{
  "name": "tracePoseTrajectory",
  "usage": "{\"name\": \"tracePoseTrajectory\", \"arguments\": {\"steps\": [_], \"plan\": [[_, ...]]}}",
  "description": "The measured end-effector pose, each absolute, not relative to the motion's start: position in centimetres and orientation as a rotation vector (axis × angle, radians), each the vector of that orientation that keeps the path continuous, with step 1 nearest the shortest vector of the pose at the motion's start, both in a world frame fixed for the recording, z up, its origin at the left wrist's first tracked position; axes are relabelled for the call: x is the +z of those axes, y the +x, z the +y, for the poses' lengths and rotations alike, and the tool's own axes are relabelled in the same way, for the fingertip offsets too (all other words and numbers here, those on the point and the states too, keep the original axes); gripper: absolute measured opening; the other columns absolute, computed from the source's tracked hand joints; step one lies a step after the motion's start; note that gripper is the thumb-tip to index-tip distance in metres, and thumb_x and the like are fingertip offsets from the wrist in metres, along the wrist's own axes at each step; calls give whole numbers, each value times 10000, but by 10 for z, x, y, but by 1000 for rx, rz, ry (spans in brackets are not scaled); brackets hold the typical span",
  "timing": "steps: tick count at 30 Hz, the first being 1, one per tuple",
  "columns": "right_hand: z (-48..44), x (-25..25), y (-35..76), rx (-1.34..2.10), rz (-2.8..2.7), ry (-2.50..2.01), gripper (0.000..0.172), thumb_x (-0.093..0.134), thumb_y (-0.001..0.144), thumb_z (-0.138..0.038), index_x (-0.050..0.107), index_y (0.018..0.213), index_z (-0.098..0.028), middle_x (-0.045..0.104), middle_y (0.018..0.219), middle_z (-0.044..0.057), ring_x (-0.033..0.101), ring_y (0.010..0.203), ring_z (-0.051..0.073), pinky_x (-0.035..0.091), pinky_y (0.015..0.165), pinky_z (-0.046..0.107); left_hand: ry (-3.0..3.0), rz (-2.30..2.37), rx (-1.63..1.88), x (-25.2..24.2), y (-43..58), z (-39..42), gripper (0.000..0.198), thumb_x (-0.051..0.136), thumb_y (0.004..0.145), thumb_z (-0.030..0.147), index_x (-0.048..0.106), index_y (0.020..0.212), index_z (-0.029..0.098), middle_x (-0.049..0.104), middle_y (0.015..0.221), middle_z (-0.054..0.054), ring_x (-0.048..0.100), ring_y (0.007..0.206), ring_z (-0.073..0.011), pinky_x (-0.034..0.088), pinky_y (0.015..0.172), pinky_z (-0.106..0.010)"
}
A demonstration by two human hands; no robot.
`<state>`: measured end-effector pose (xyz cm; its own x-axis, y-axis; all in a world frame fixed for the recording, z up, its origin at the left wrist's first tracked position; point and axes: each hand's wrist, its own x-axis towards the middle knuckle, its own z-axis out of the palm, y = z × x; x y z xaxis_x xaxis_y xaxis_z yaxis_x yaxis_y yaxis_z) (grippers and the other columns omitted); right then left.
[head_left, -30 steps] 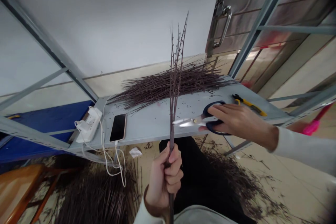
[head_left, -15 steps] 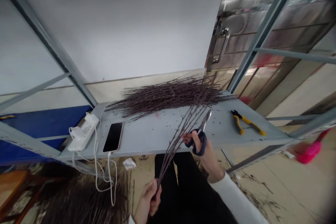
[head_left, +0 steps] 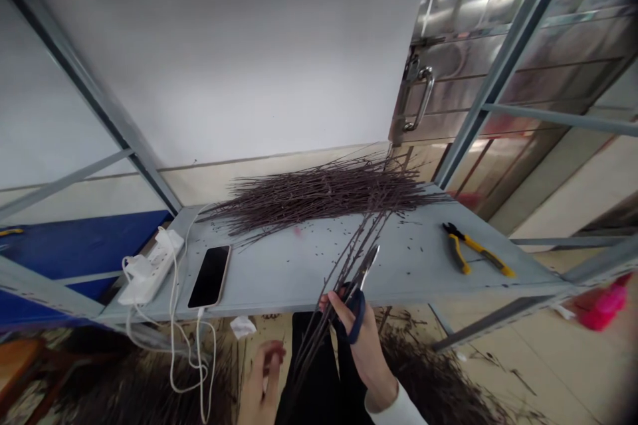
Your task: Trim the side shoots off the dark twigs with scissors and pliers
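Observation:
In my right hand is a pair of scissors with dark blue handles, its silver blades pointing up and away over the shelf's front edge. The fingers of that same hand also close round a small bunch of thin dark twigs. The bunch slants from my lap up toward the large twig pile at the back of the shelf, and its far tips overlap the pile. My left hand is low in front of me, left of the bunch's lower end and apart from it, fingers loosely bent and holding nothing.
On the grey shelf lie yellow-handled pliers at the right, a phone and a white power strip with hanging cables at the left. Metal uprights flank the shelf. More twigs lie on the floor.
My left hand has let go of the twigs' lower end and moved slightly left. My right hand, with the scissors, has come down toward me and now grips the bunch.

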<state>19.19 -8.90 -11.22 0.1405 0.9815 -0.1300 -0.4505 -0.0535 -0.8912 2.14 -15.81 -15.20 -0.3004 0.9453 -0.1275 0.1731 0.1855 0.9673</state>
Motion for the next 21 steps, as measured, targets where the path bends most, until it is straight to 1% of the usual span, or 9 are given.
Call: {"name": "tracePoseTrajectory", "arguments": {"steps": [1, 3, 7, 9, 11, 13, 16, 19, 21], "plan": [[-90, -115, 190, 1348, -722, -1005, 294, 709, 732, -434, 514, 748, -215, 640, 710, 5, 633, 703, 203, 508, 748, 345, 1107, 1620, 1216, -139, 28, -148, 370, 599, 771, 556, 669, 951, 240, 689, 978, -70, 617, 949, -263, 418, 894, -336], [-94, -122, 185, 1368, -762, -1028, 308, 704, 734, -447, 514, 765, -206, 645, 723, 14, 634, 707, 208, 508, 738, 344, 1207, 1512, 1240, -113, 44, -122, 333, 613, 803, 457, 652, 1039, 225, 659, 1099, -95, 581, 1041, -253, 387, 941, -325], [-99, -140, 173, 1401, -805, -1016, 337, 697, 735, -459, 537, 861, -190, 648, 790, 22, 639, 735, 209, 517, 732, 338, 1397, 1275, 1276, -78, 76, -62, 305, 613, 822, 373, 636, 1076, 205, 632, 1156, -98, 564, 1043, -222, 393, 918, -300], [-99, -150, 168, 1422, -808, -992, 358, 707, 716, -473, 533, 850, -191, 638, 757, 14, 640, 698, 203, 525, 711, 335, 1410, 1220, 1216, -75, 87, -36, 297, 631, 804, 361, 645, 1054, 201, 663, 1004, -63, 589, 917, -199, 427, 814, -278], [-98, -159, 167, 1429, -780, -995, 419, 732, 659, -518, 521, 818, -193, 619, 685, 2, 637, 638, 204, 532, 669, 335, 1373, 1153, 1130, -79, 93, -19, 253, 665, 767, 372, 676, 937, 185, 661, 791, -19, 579, 719, -170, 438, 701, -266], [-98, -165, 171, 1447, -774, -1020, 484, 752, 600, -558, 524, 818, -190, 621, 659, 5, 642, 616, 212, 537, 648, 332, 1331, 1105, 1108, -88, 97, -12, 249, 683, 739, 399, 677, 817, 163, 628, 661, 3, 543, 610, -149, 431, 623, -258], [-100, -167, 184, 1396, -840, -1138, 463, 716, 639, -576, 554, 825, -184, 654, 689, 33, 654, 651, 208, 532, 635, 290, 1232, 1065, 1171, -98, 101, -12, 307, 695, 711, 455, 622, 720, 157, 577, 625, 22, 511, 584, -118, 419, 591, -234], [-104, -167, 204, 1259, -842, -1280, 446, 605, 720, -637, 546, 758, -197, 628, 606, 9, 582, 489, 147, 461, 465, 233, 1087, 1017, 1235, -99, 106, -18, 380, 650, 720, 540, 531, 720, 179, 479, 599, 64, 421, 482, -70, 381, 493, -202], [-106, -168, 222, 1211, -817, -1328, 489, 570, 709, -690, 512, 702, -205, 599, 555, -6, 505, 385, 116, 396, 384, 226, 992, 983, 1233, -96, 108, -23, 401, 628, 725, 568, 490, 751, 193, 391, 556, 97, 281, 397, -39, 271, 388, -171]]}}
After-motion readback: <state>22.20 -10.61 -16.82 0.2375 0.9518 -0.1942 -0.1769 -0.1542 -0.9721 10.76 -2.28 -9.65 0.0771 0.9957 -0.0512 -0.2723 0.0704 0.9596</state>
